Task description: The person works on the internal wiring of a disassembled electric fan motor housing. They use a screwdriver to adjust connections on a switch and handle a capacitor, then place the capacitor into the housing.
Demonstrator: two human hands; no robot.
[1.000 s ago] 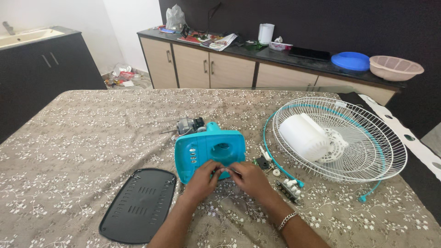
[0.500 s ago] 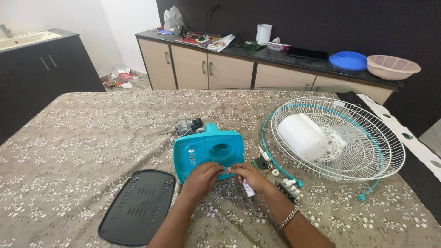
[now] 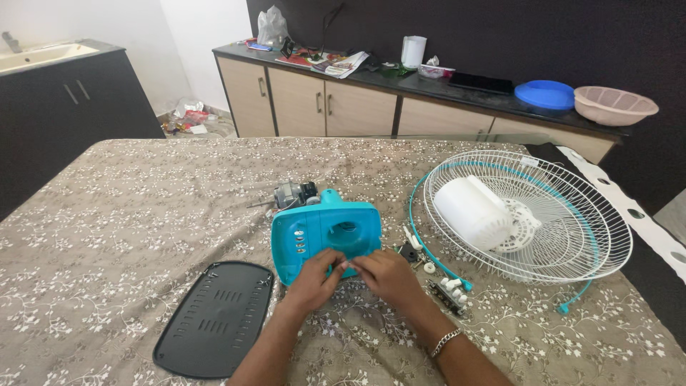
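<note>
A teal plastic fan base housing lies on the table with a small motor behind it. My left hand and my right hand meet at the housing's near edge, fingers pinched together on it. Whether a small part sits between the fingertips is hidden. A bracelet circles my right wrist.
A black oval base plate lies left of my arms. A white wire fan guard with a white motor cover rests to the right, with a teal rim ring. Small white and black parts lie beside my right hand. A cabinet counter stands behind.
My hands have closed in together at the housing's near edge. The white piece seen by my right hand half a second ago is no longer visible.
</note>
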